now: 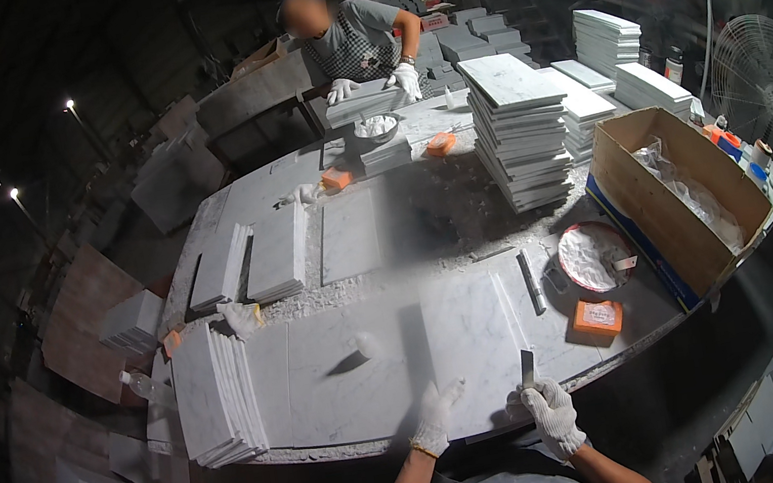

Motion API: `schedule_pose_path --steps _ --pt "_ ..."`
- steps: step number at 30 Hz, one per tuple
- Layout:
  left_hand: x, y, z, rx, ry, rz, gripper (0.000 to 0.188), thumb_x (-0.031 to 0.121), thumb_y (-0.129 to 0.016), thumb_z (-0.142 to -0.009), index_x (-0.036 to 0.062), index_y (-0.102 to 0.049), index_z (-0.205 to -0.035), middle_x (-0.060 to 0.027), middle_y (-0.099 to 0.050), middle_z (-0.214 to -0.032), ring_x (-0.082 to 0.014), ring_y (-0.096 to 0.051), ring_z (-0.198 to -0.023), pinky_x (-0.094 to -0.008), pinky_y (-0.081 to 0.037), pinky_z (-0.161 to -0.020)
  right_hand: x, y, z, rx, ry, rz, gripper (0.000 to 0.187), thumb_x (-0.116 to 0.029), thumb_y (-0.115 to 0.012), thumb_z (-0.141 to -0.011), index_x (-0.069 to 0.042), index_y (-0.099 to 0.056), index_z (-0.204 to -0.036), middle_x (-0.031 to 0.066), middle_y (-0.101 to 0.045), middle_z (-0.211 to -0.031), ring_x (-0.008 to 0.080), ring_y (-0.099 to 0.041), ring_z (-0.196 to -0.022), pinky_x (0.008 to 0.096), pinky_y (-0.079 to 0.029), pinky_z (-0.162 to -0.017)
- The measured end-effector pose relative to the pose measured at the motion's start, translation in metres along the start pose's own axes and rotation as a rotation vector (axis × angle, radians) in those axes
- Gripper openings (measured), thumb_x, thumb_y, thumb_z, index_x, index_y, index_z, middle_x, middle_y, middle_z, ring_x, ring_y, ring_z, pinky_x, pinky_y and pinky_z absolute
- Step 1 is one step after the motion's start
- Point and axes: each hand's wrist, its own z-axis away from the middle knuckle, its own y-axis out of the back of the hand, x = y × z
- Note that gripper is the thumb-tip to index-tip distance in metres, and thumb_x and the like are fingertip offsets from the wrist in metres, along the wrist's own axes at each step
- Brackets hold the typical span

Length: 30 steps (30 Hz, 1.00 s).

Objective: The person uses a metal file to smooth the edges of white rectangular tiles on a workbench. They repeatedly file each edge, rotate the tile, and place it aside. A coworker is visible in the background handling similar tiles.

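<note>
My left hand (pixel 436 420), in a white knit glove, rests at the near edge of a pale grey-veined stone tile (pixel 470 334) with its fingers stretched out. Beside it, my right hand (pixel 555 419), gloved too, is wrapped round a putty knife (pixel 527 367) whose flat blade points up over the tile. To the left lies another tile (pixel 345 398) with a small white roundish object (pixel 365 346) standing on it. Right of the tiles are a long dark bar-like tool (pixel 533 284), a red-rimmed bowl of white paste (pixel 595 256) and an orange box (pixel 598 317).
Tile stacks stand at the left (pixel 215 397) and far right (pixel 519 137) of the dusty table. An open cardboard box (pixel 678 188) sits at the right edge, near a fan (pixel 770 99). Across the table a gloved co-worker (pixel 362 45) leans over more tiles.
</note>
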Motion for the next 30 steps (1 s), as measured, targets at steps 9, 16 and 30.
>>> schedule_pose_path --steps 9,16,30 --pt "0.000 -0.001 0.003 0.008 0.007 0.030 0.035 0.016 -0.073 -0.094 -0.0041 -0.059 -0.119 -0.0082 -0.067 -0.109 -0.0142 -0.063 -0.100 -0.0301 -0.052 -0.092 0.017 -0.002 0.000 0.089 0.130 0.067 0.018 -0.011 -0.060 -0.102 0.002 -0.069 -0.108 0.0072 -0.073 -0.092 0.0115 -0.064 -0.081 0.0275 -0.053 -0.077" --pt "-0.006 0.002 -0.003 0.032 -0.016 0.003 0.030 0.010 -0.071 -0.094 -0.0060 -0.060 -0.118 -0.0114 -0.071 -0.107 -0.0164 -0.068 -0.094 -0.0307 -0.056 -0.085 0.020 -0.001 -0.006 0.097 0.138 0.187 0.019 -0.010 -0.056 -0.105 0.002 -0.061 -0.119 0.0098 -0.071 -0.105 0.0129 -0.067 -0.096 0.0296 -0.055 -0.090" --pt "-0.005 0.006 -0.005 -0.108 0.079 0.016 0.031 0.016 -0.068 -0.098 -0.0048 -0.062 -0.120 -0.0073 -0.071 -0.103 -0.0119 -0.067 -0.086 -0.0258 -0.055 -0.076 -0.032 -0.045 -0.081 -0.100 0.865 0.800 0.024 -0.012 -0.072 -0.081 -0.008 -0.067 -0.105 0.0148 -0.063 -0.102 0.0341 -0.064 -0.091 0.0414 -0.054 -0.079"
